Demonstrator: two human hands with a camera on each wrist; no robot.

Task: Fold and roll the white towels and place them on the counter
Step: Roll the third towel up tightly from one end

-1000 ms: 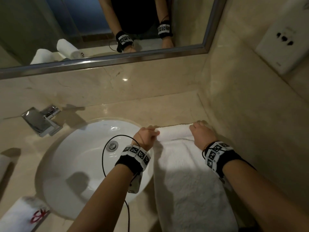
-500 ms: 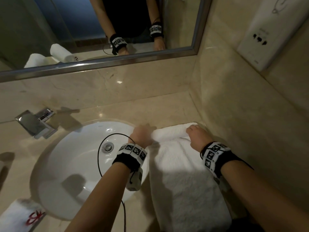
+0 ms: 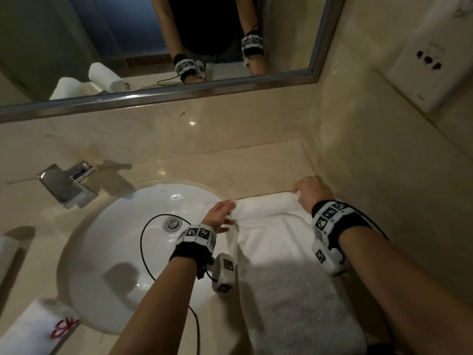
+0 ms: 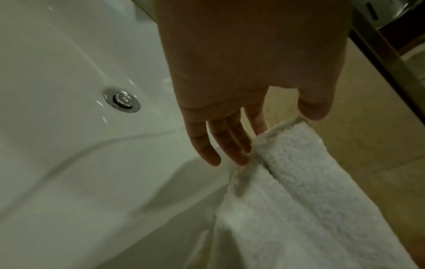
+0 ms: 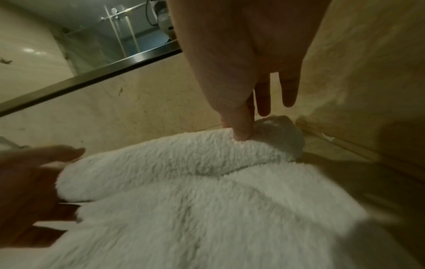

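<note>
A white towel (image 3: 281,278) lies lengthwise on the beige counter (image 3: 230,165), to the right of the sink. Its far end is turned into a short roll (image 3: 266,206). My left hand (image 3: 221,213) is at the roll's left end. In the left wrist view, the left hand (image 4: 287,122) holds that end of the towel (image 4: 310,182) between the thumb and nearly straight fingers. My right hand (image 3: 307,190) is at the right end, near the side wall. In the right wrist view, the right hand (image 5: 241,131) pinches the towel (image 5: 184,200) with thumb and forefinger, its other fingers straight.
A white basin (image 3: 122,265) with a chrome tap (image 3: 69,185) lies to the left, and a black cable (image 3: 146,242) loops over it. A folded towel with a red emblem (image 3: 38,329) lies at the bottom left. The mirror (image 3: 64,34) reflects rolled towels. A socket panel (image 3: 430,65) is on the right wall.
Both hands have shifted from lying over the roll to holding its two ends. The right hand went further right, toward the wall.
</note>
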